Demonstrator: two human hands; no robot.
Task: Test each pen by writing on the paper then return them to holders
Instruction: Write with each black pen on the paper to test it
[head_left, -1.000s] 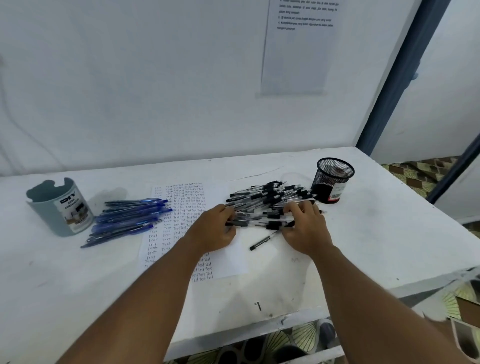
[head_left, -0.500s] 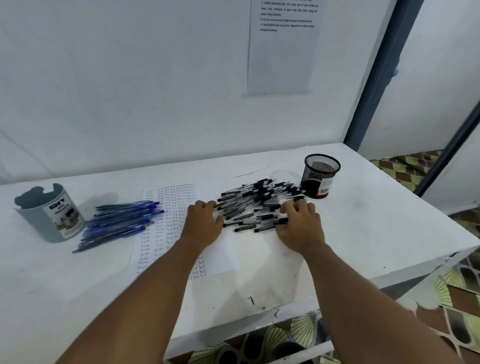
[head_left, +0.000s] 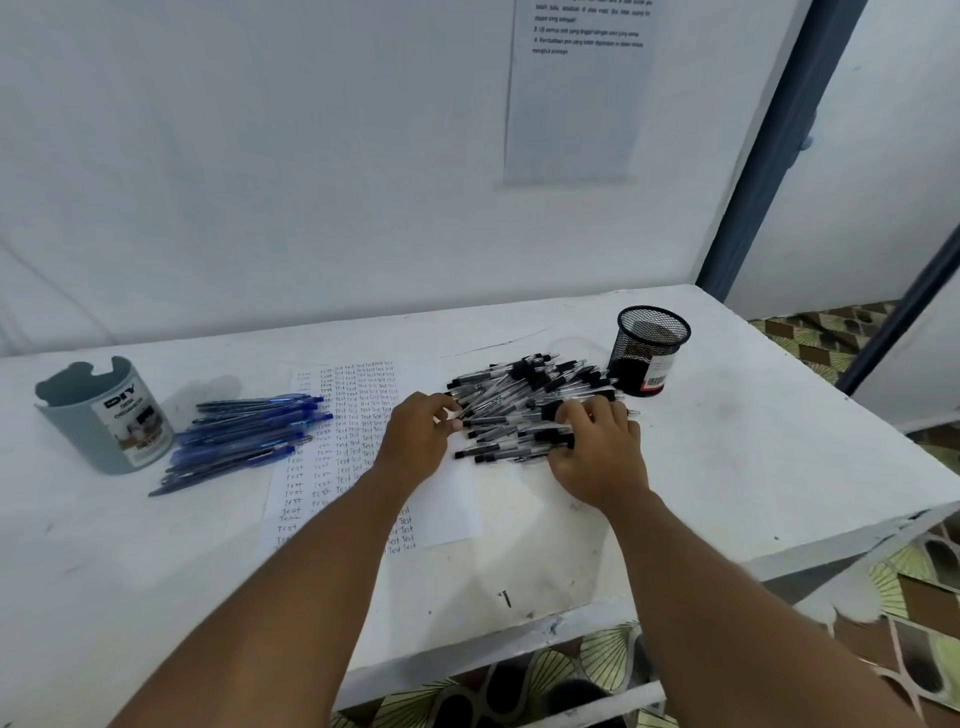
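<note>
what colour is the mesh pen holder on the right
Black, with a red-and-white label low on its side; the mesh pen holder shows in the head view.

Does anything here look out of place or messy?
Yes: both holders, grey tub and mesh cup, hold no visible pens; blue pens and black pens lie heaped on the table.

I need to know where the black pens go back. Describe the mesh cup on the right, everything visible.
The mesh cup is a round black holder of what looks like wire mesh, open at the top, standing upright on the white table near its far right corner. A white and red label with a barcode sits low on its side. No pens stand in it. The far right end of the black pens pile reaches its base; whether any touch it is unclear. Neither hand touches it.
</note>
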